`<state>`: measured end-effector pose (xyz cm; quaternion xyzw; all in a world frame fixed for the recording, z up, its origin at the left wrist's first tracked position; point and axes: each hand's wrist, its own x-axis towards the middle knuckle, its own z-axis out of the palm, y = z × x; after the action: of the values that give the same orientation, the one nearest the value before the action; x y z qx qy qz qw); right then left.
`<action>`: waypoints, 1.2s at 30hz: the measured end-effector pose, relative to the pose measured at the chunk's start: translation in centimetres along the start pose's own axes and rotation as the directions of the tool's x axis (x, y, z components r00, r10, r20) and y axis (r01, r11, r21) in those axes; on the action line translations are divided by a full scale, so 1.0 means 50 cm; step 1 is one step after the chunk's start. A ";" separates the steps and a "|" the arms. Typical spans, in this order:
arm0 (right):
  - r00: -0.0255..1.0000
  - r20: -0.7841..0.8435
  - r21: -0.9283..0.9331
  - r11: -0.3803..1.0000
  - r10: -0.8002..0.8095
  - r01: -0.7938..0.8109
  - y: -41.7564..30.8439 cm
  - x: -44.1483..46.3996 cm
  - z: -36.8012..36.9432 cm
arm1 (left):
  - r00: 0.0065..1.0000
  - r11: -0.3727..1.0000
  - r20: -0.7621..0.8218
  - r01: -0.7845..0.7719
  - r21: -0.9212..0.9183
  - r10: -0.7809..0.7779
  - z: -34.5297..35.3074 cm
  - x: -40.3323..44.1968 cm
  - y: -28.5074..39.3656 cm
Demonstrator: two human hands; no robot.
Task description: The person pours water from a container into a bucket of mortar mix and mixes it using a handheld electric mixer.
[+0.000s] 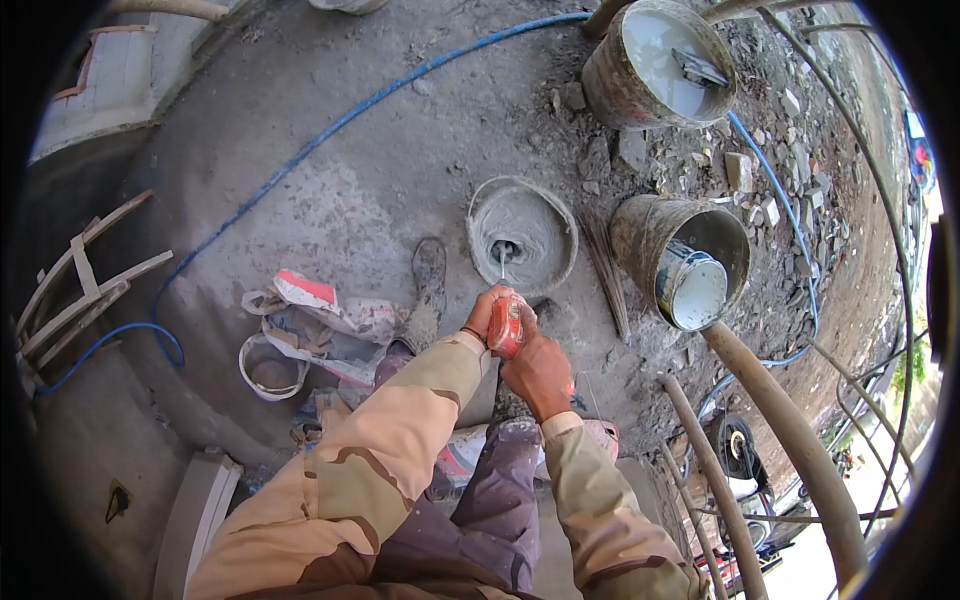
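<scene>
Both my hands grip a red power drill fitted with a thin mixing rod. My left hand is wrapped around the drill's left side near its front. My right hand closes around its rear right part, the fingers partly hidden. The rod runs down into a bucket of wet grey mortar, where swirl marks ring a dark hollow around the rod. The rod's lower end is sunk out of sight. A boot stands just left of the bucket.
Two large buckets stand at the right: one with cloudy water, the other with a smaller pail inside. A blue hose crosses the floor. Torn bags, a small white bucket, rubble and wooden poles lie around.
</scene>
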<state>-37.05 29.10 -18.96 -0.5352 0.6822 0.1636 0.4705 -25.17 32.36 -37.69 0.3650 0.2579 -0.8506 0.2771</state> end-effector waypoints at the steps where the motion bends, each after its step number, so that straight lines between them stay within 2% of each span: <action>1: 1.000 -0.010 0.013 1.000 -0.013 0.013 -0.009 0.008 -0.005 | 1.000 1.000 -0.002 -0.002 -0.001 0.002 0.003 0.004 0.013; 5: 0.998 -0.067 0.020 1.000 -0.022 0.024 -0.030 0.040 -0.045 | 0.999 1.000 0.044 0.002 0.002 -0.002 0.046 0.017 0.057; 7: 0.999 -0.043 -0.062 0.998 -0.025 0.022 -0.031 0.054 -0.077 | 0.996 0.998 0.075 -0.036 -0.053 0.039 0.086 0.025 0.063; 10: 0.997 -0.071 -0.035 0.999 0.017 -0.019 -0.002 0.068 -0.098 | 0.997 0.999 0.071 -0.014 -0.042 0.017 0.133 0.036 0.064; 20: 0.993 -0.113 -0.049 0.999 0.011 -0.017 0.078 0.051 -0.111 | 0.999 0.997 0.048 0.007 -0.082 -0.003 0.161 0.095 -0.019; 24: 0.993 -0.121 -0.070 0.997 0.020 -0.028 0.098 0.037 -0.097 | 1.000 0.999 0.018 -0.003 -0.042 0.004 0.154 0.094 -0.048; 27: 0.994 -0.103 -0.082 0.995 0.042 -0.051 0.115 0.028 -0.080 | 0.998 0.997 0.068 0.020 -0.074 -0.015 0.131 0.099 -0.071; 35: 0.996 -0.051 -0.046 0.996 0.075 -0.078 0.098 -0.002 -0.038 | 0.999 0.999 0.002 0.035 -0.027 -0.035 0.036 0.086 -0.098; 36: 0.997 -0.035 -0.044 0.996 0.076 -0.077 0.092 -0.006 -0.033 | 0.999 1.000 0.051 0.012 -0.006 -0.012 0.030 0.077 -0.096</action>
<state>-41.91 29.78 -19.17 -0.5218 0.7060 0.1880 0.4404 -31.28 33.71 -38.59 0.3407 0.2553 -0.8605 0.2797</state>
